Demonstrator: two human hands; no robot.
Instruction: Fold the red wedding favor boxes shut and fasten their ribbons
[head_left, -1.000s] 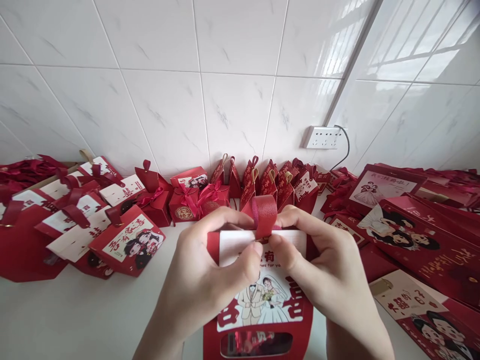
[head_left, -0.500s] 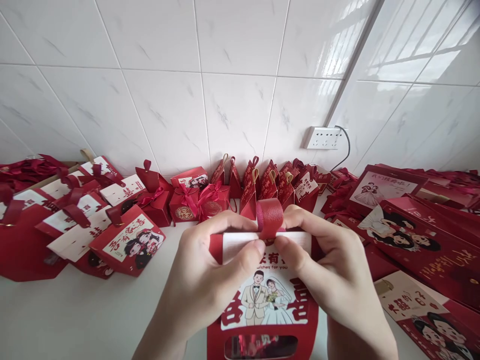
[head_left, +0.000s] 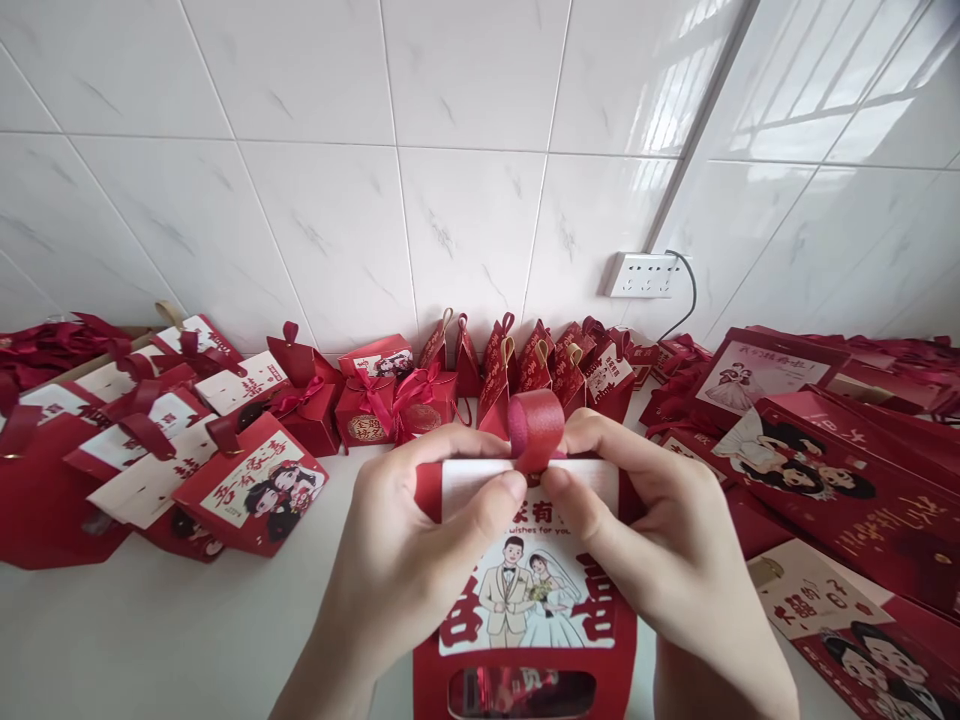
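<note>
A red box (head_left: 525, 600) with a white label showing a couple in wedding clothes is held upright at the front centre. A dark red strap (head_left: 538, 430) forms a loop at its top edge. My left hand (head_left: 427, 540) pinches the top left part of the box, its thumb beside the base of the strap. From the other side, my right hand (head_left: 645, 540) grips the top right part, thumb also at the strap's base. Both sets of fingers curl behind the box. A clear window shows low on its front.
Red boxes with strap handles (head_left: 251, 480) crowd the left. Ribbon-tied boxes (head_left: 427, 400) and narrow looped boxes (head_left: 499, 385) line the tiled wall (head_left: 322, 220). Larger printed boxes (head_left: 847, 480) are piled on the right. A power socket (head_left: 641, 275) with a black cable sits on the wall.
The view has shifted slightly. The strap loop sits a little higher and looks wider; both hands keep their grip on the box.
</note>
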